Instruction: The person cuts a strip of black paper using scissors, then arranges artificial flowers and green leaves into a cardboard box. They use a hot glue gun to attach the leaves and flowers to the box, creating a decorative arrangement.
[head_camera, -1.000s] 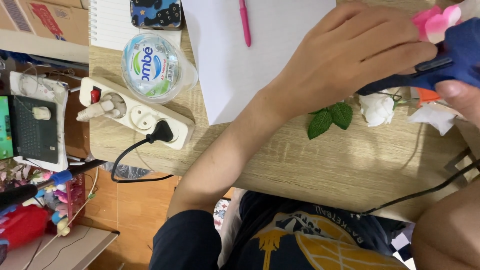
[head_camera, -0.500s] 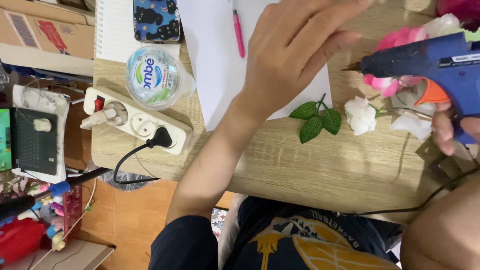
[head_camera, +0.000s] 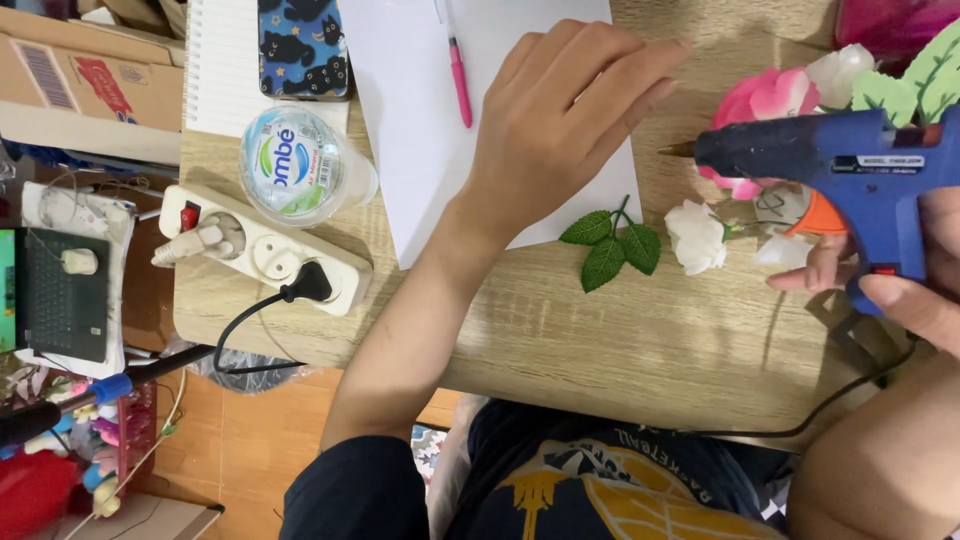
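While the right hand (head_camera: 900, 270) gripped the blue glue gun (head_camera: 850, 170) with fingers wrapped tight, the left hand (head_camera: 560, 120) lay spread flat on white paper (head_camera: 400, 100). Its hot tip pointed at those fingers and might burn them; glue could drip on the tabletop (head_camera: 650, 350).

Leaf sprig (head_camera: 610, 243) between paper sheet (head_camera: 420, 120) and flower (head_camera: 697, 236), on table (head_camera: 650, 350).
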